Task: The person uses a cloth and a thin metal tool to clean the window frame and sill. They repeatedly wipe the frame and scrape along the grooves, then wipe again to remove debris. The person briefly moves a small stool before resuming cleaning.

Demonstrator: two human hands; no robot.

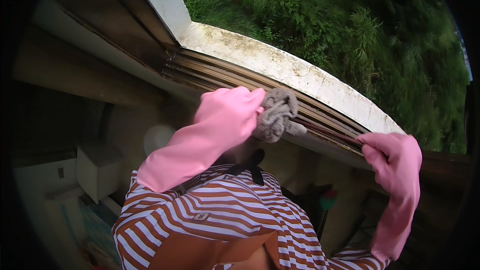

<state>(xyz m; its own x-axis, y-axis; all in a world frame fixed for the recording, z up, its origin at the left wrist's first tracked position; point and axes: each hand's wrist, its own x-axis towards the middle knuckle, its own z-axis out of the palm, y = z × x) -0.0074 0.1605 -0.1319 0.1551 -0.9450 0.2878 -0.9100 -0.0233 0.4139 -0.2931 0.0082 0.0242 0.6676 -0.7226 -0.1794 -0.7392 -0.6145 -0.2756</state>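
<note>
Both my hands wear long pink rubber gloves. My left hand (231, 111) is closed on a bunched grey cloth (278, 115), held over the grooved brown window track (220, 70). Out to the right, my right hand (392, 152) is closed, its fingertips pinching the end of what looks like a thin dark brown rod (330, 132). The rod lies along the track and runs left toward the cloth. Its far end is hidden by the cloth, and whether the two touch I cannot tell.
Beyond the track runs a stained white outer sill (280, 55), with green plants (310, 10) outside. A dark window frame (115, 15) stands at the left. Below lie a pale box-shaped object (97, 170), a round white object (159, 139) and a green-and-red item (328, 199).
</note>
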